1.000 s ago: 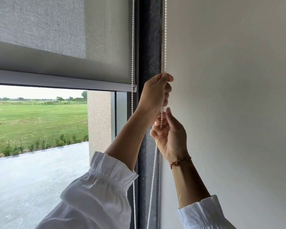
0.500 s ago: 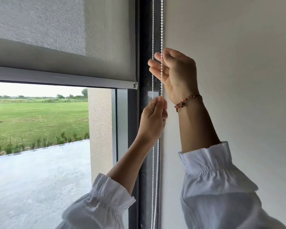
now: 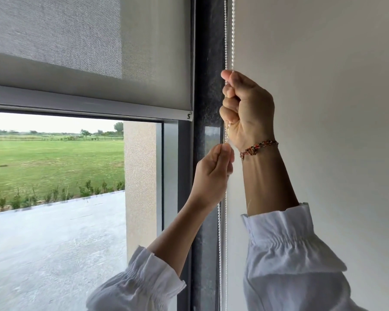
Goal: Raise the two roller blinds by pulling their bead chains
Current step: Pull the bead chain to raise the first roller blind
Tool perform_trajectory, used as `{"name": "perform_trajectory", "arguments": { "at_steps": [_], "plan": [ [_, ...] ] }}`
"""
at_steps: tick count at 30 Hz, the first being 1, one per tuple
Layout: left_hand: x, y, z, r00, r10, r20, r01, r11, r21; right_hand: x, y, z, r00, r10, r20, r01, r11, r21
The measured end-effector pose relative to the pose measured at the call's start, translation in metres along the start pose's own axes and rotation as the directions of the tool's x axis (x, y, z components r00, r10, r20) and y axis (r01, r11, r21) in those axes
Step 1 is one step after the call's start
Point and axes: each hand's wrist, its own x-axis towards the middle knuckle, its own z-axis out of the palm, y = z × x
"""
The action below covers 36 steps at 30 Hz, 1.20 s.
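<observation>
1. The right hand (image 3: 248, 108) was the upper one, at about 1 o'clock from frame centre, fist closed around the white bead chain (image 3: 229, 30). The thumb sat on top; the curled fingers (image 3: 228, 107) faced the window.
2. A woven red-and-orange bracelet (image 3: 258, 146) circled the right wrist.
3. The left hand (image 3: 212, 176) was just below the right, near centre, with thumb and fingertips pinched shut on the same chain at about 12 o'clock of that hand.
4. The chain ran as two strands side by side, dropping from the top edge along the seam between the dark window frame (image 3: 208, 52) and the light roller blind (image 3: 323, 108) that filled the view from 12 to 5 o'clock. The strands passed through both hands and hung on to the bottom edge at about 6 o'clock.
5. The grey roller blind (image 3: 76, 41) covered the upper window from 9 to 12 o'clock. Its bottom bar (image 3: 88, 106) lay level, roughly a third of the way down the view, with the end cap close to the frame.
6. Below the bar, open glass showed a paved terrace (image 3: 54, 243) at 8 o'clock, a green field (image 3: 54, 162) at 9 o'clock, and a textured pillar (image 3: 139, 176) beside the frame.
7. White gathered sleeves (image 3: 285, 254) covered both forearms, with cuffs at 5 and 7 o'clock.
</observation>
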Motion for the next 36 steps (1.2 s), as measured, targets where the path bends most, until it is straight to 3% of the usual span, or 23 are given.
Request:
{"name": "perform_trajectory", "arguments": {
  "at_steps": [6, 16, 24, 28, 32, 34, 36],
  "plan": [
    [-0.001, 0.002, 0.002, 1.0, -0.018, 0.008, 0.018, 1.0, -0.002, -0.001, -0.001, -0.002, 1.0, 0.011, 0.002, -0.011, 1.0, 0.029],
    [0.004, 0.005, 0.006, 0.995, -0.069, 0.069, 0.08, 0.981, -0.176, -0.001, -0.001, -0.002, 0.995, -0.046, -0.09, 0.04, 0.997, -0.062],
    [-0.018, -0.03, 0.001, 0.986, -0.113, 0.125, 0.129, 0.983, -0.129, -0.01, 0.014, -0.019, 0.987, -0.011, -0.159, 0.0, 0.998, -0.065],
    [-0.026, -0.043, -0.008, 0.99, -0.11, 0.091, 0.116, 0.992, -0.059, -0.01, 0.023, -0.024, 0.983, -0.011, -0.183, -0.022, 0.984, -0.179],
    [-0.039, -0.051, -0.02, 0.967, -0.23, 0.108, 0.232, 0.973, -0.005, -0.018, 0.043, -0.027, 0.974, -0.027, -0.225, -0.062, 0.923, -0.379],
    [-0.048, -0.055, -0.028, 0.956, -0.289, 0.051, 0.281, 0.952, 0.123, -0.026, 0.056, -0.027, 0.966, -0.08, -0.247, -0.072, 0.83, -0.552],
    [-0.06, -0.057, -0.039, 0.958, -0.285, -0.022, 0.28, 0.92, 0.273, -0.039, 0.073, -0.025, 0.963, -0.128, -0.239, -0.094, 0.666, -0.74]
  ]
}}
